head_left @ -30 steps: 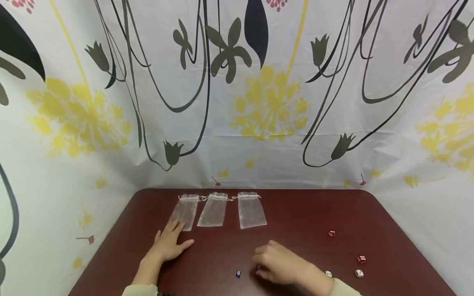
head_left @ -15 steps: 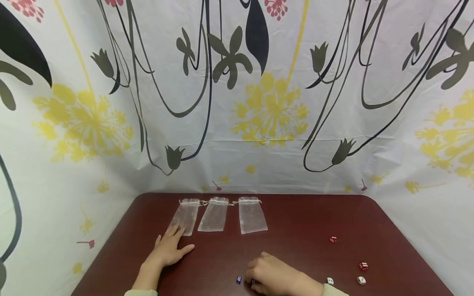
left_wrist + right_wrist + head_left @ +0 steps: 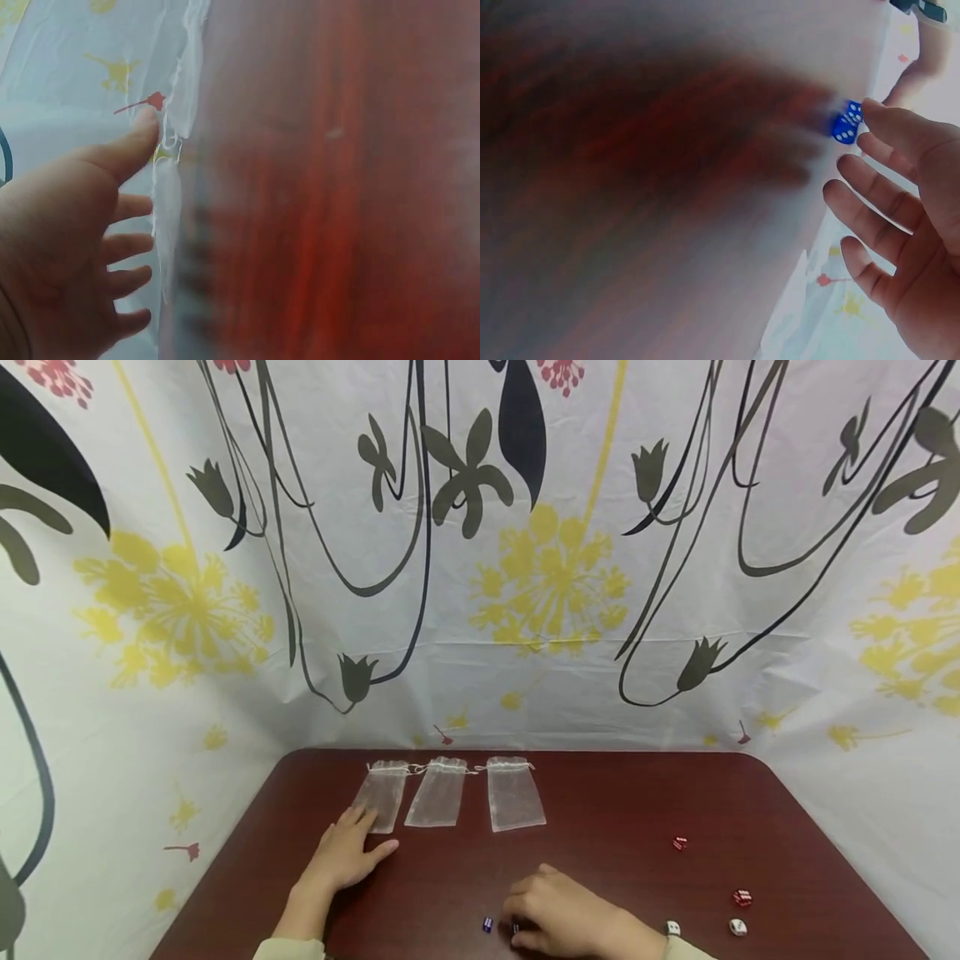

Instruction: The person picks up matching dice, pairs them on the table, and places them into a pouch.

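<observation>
In the head view, my right hand [image 3: 558,914] is low over the table, a blue die [image 3: 515,927] between its thumb and index finger. A second blue die [image 3: 487,924] lies just to the left. The right wrist view shows blue dice [image 3: 845,132] at the thumb tip, with the other fingers spread loosely. My left hand [image 3: 341,852] lies flat on the table, fingers extended, its fingertips on the lower end of the leftmost sheer white drawstring bag [image 3: 384,793]. Two more such bags, a middle bag [image 3: 437,793] and a right bag [image 3: 516,795], lie beside it.
To the right lie two red dice, a farther red die [image 3: 679,843] and a nearer red die [image 3: 742,897]. Two white dice are near the right forearm: one white die [image 3: 672,928] beside the sleeve, another white die [image 3: 738,927] farther right. A patterned curtain [image 3: 450,610] hangs behind the dark red table [image 3: 600,802].
My right hand has shifted left and nearer with the blue die, which is closer to the other blue die. My left hand stays on the bag. The head view has tilted slightly.
</observation>
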`<state>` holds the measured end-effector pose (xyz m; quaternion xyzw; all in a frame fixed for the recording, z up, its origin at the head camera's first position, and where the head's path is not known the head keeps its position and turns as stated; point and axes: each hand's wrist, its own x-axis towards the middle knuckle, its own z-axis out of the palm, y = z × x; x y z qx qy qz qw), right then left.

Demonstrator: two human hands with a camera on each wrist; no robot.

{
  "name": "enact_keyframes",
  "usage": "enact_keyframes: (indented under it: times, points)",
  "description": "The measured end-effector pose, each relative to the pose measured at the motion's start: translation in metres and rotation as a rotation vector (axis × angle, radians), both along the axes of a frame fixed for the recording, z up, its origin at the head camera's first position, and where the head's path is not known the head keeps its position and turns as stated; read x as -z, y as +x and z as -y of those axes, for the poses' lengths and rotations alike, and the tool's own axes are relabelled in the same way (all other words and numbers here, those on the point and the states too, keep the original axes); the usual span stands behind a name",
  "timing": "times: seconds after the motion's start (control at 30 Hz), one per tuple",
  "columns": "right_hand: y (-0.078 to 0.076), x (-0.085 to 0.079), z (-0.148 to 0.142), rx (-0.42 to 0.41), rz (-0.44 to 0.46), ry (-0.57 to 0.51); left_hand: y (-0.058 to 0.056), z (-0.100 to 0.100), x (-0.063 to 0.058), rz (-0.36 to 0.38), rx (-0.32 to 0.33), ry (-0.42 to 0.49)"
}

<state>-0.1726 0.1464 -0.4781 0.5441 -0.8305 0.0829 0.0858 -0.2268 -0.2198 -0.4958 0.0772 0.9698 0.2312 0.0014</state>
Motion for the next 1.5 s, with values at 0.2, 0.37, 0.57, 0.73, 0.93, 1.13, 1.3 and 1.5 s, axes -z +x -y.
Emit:
enact_keyframes:
  times: [0.2,0.37,0.57,0.73,0.93,1.13,1.3,1.5]
  points:
    - [-0.003,-0.009,-0.005,0.062,-0.041,-0.076,-0.02,0.008,-0.005,-0.149,-0.079,0.005]
    - [-0.003,-0.014,-0.009,0.106,-0.029,-0.161,-0.037,0.014,-0.007,-0.13,-0.148,0.017]
    - [-0.003,-0.018,-0.013,0.162,0.006,-0.215,-0.052,0.016,-0.013,-0.021,-0.223,0.038]
    - [-0.004,-0.024,-0.02,0.224,0.029,-0.312,-0.06,0.014,-0.013,0.025,-0.276,0.002]
    - [-0.008,-0.032,-0.03,0.314,0.084,-0.43,-0.069,0.01,-0.01,0.024,-0.314,-0.02]
    - [-0.006,-0.032,-0.035,0.356,0.08,-0.457,-0.069,0.007,-0.013,0.047,-0.368,-0.007]
    - [-0.006,-0.031,-0.037,0.365,0.066,-0.473,-0.07,0.005,-0.014,0.087,-0.409,0.02]
    - [-0.006,-0.029,-0.041,0.367,0.09,-0.503,-0.065,0.008,-0.011,0.07,-0.411,0.108]
